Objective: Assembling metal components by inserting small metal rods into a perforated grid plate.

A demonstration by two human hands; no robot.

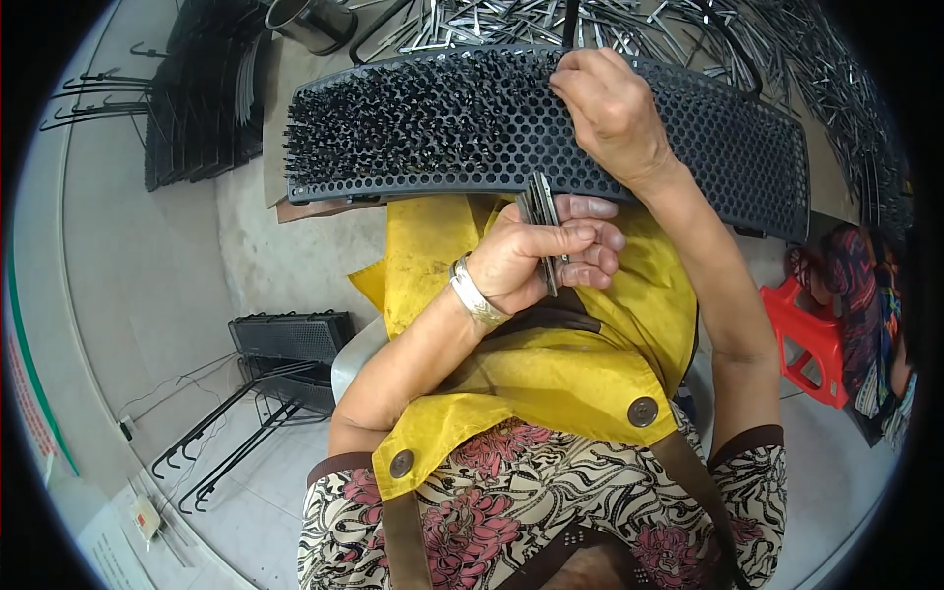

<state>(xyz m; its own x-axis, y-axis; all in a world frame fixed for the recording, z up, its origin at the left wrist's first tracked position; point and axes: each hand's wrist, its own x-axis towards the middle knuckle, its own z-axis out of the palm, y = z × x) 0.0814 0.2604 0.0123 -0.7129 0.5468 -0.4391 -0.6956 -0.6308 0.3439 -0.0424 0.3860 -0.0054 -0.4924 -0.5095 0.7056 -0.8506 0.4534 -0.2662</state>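
A long black perforated rack (728,147) lies across in front of me. Its left half is packed with thin dark upright pieces (393,118), while the right half shows bare round holes. Just below the rack's front edge, my left hand (511,254) is closed on a small bundle of thin metal strips (538,211), pressed by the thumb, with the other fingers curled behind. My right hand (618,116) is over the rack, at the border of the filled part, fingers pinched together at the holes. Whatever is between those fingertips is hidden.
Loose metal strips (472,25) lie heaped behind the rack and to the far right. A metal cup (313,22) stands at the back left. More black racks (197,118) with hooked rods are stacked on the left, another rack (290,339) lower down. A red stool (811,339) is at right.
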